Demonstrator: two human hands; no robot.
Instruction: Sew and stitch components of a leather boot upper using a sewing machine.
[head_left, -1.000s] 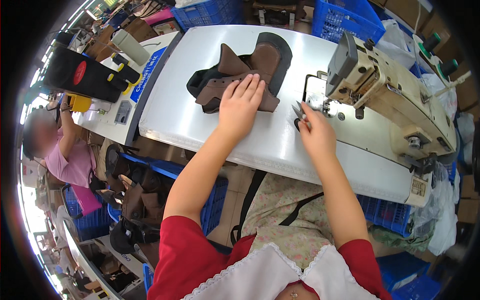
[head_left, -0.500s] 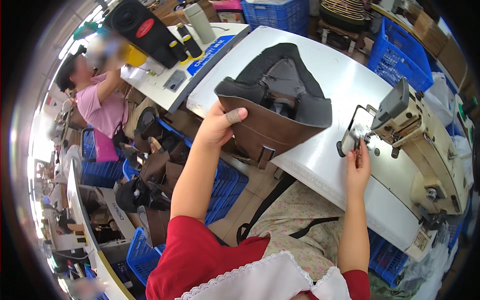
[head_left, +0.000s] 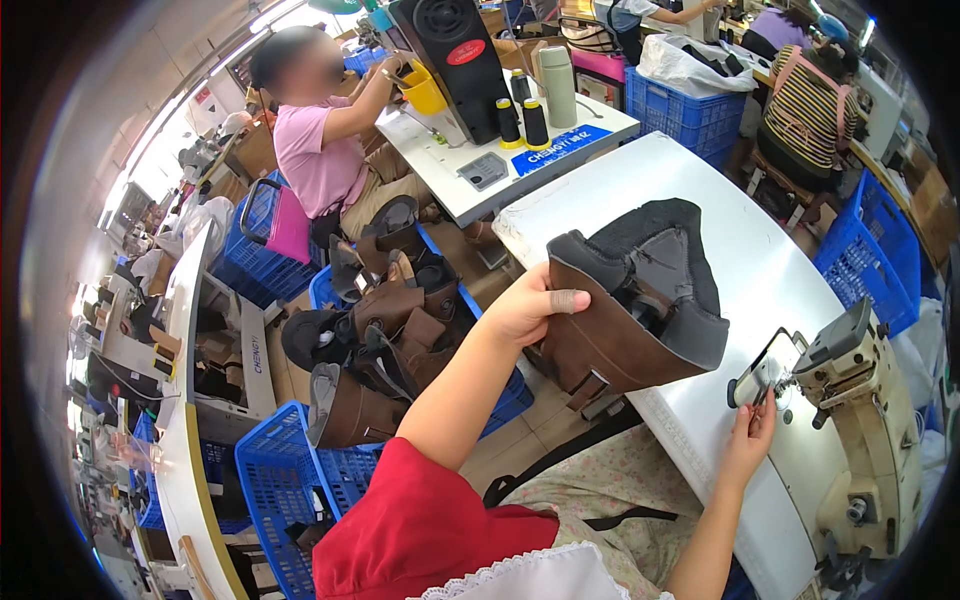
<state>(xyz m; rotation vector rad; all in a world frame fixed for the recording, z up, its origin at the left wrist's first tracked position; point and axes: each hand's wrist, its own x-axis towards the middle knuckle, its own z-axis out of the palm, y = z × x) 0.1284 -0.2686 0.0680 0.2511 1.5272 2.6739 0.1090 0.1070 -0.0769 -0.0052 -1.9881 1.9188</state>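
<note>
My left hand grips the side of a brown leather boot upper with a black padded lining, the thumb over its edge and a tan wrap on that thumb. It is held up above the white table, its opening facing up. Beside the needle area of a beige sewing machine, my right hand has its fingers pinched together. A small dark thing may be between those fingertips, too small to name.
Blue crates stand at my left, one heaped with more brown uppers. Across from me, a person in a pink shirt works at another table with thread cones and a flask. Another person in stripes sits far right.
The view has swung left, so everything sits farther right and lower in it. My left hand still holds the boot upper, and my right hand stays by the machine's needle area.
</note>
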